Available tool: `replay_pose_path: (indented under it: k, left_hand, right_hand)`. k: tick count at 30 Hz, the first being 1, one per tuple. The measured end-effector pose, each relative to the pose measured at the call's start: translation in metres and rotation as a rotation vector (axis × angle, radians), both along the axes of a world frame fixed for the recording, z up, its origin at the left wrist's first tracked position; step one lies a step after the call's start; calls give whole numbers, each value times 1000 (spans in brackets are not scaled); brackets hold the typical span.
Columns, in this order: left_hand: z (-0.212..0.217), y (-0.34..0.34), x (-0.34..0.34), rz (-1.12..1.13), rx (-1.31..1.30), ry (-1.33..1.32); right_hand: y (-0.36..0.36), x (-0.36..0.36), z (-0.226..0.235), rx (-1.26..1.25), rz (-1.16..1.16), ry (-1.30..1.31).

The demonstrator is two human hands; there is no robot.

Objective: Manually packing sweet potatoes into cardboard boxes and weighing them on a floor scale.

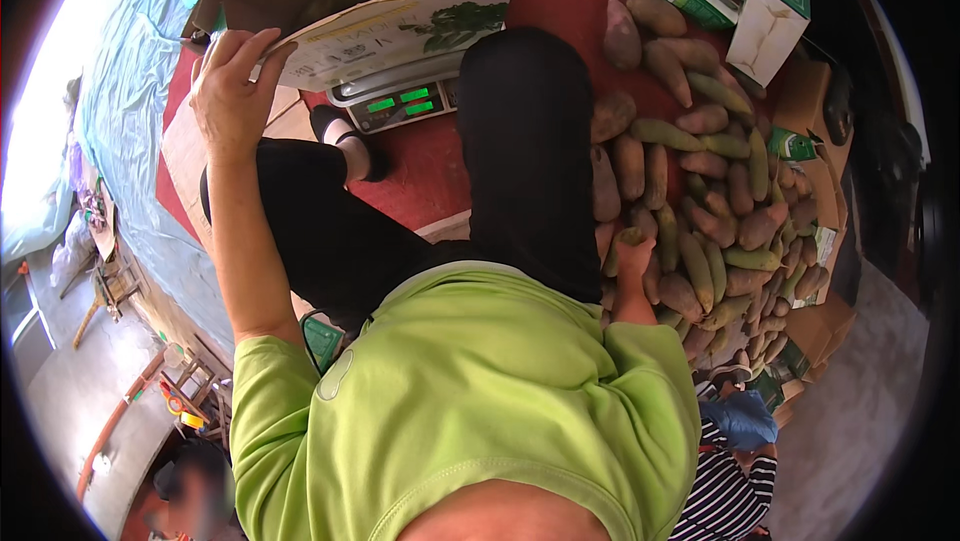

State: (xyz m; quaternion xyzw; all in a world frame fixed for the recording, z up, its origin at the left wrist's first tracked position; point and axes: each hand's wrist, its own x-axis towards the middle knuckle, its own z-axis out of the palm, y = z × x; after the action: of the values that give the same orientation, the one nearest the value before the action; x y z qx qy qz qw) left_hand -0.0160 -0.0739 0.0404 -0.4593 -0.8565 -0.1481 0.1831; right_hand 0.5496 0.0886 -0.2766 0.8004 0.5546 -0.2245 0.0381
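My left hand (232,91) grips the upper left corner of a cardboard box (400,36), its fingers bent over the edge of the printed flap. The box rests on a digital scale (390,106) with lit green readouts; the flap hides most of what is inside. On my right, my right hand (634,259) reaches down into a heap of long, tapered roots (700,211), reddish-brown and green. Its fingers are closed around a greenish root (630,236), partly hidden by the hand.
Green and white cartons (770,1) stand at the far right, with opened cardboard (825,191) beside the heap. Blue plastic sheeting (135,131) lies at the left. A person in a striped top (725,486) is at the lower right; another is at the lower left.
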Motion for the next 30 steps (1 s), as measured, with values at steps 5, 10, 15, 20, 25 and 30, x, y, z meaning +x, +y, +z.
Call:
replay_pose_path:
  k: [5, 10, 15, 20, 25, 30]
  left_hand:
    - [0, -2, -2, -57, -16, 4]
    - [8, -6, 2, -112, -72, -30]
    - [4, -7, -1, -138, -28, -40]
    - [5, -6, -1, -154, -4, -20]
    - [7, -5, -2, -166, 10, -33]
    - [6, -7, -5, -158, 21, -32]
  right_hand:
    - [-4, -13, 34, 89, -9, 60]
    - [37, -34, 68, 310, 119, 348]
    - [92, -127, 164, 513, 268, 914]
    - [115, -254, 280, 563, 485, 1269]
    - [108, -370, 348, 479, 863, 1605]
    - [70, -463, 373, 732, 1417, 1337]
